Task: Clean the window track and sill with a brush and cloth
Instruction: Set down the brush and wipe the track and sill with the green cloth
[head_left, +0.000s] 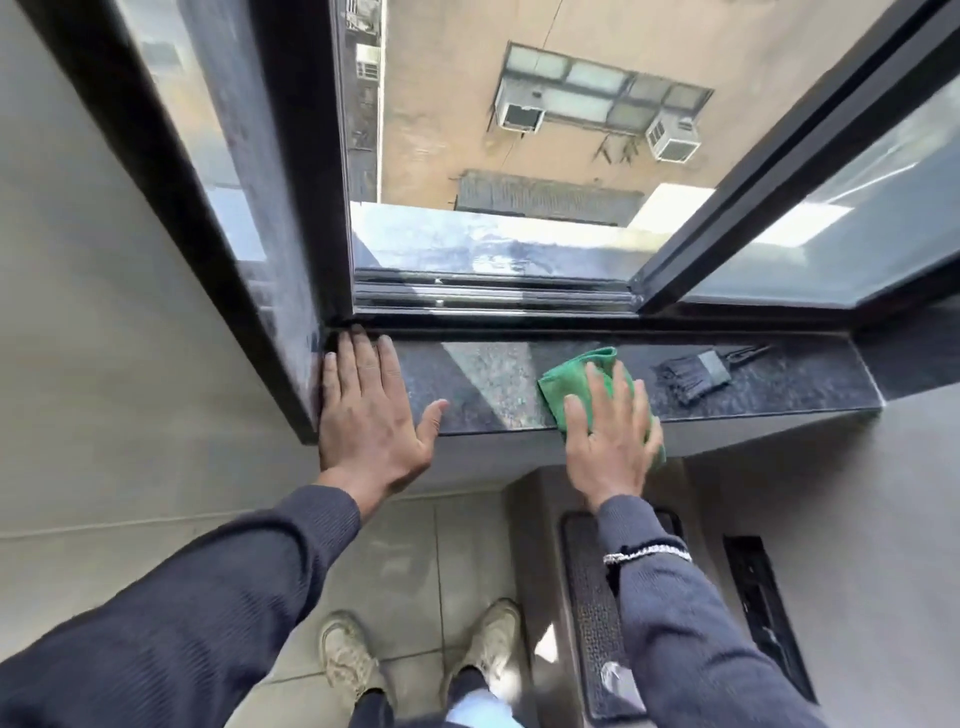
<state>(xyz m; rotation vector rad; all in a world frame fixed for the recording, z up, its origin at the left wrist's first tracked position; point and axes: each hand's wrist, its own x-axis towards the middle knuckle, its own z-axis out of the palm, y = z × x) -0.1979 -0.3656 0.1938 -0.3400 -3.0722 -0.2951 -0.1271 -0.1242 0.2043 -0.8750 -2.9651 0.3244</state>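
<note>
The dark speckled granite sill (488, 384) runs across the middle of the head view. Behind it lies the metal window track (493, 296), with the sash slid open. My left hand (369, 410) rests flat on the sill's left end, fingers spread, holding nothing. My right hand (610, 434) presses flat on a green cloth (571, 376) at the sill's front edge, part of the cloth hidden under the palm. A dark paint brush (698, 374) lies loose on the sill to the right of the cloth, handle pointing right.
The sliding sash frame (753, 171) slants up to the right of the opening, and the dark window jamb (291, 208) stands on the left. Below the sill are a grey wall, a tiled floor with my shoes (345, 657), and a dark grille (592, 613).
</note>
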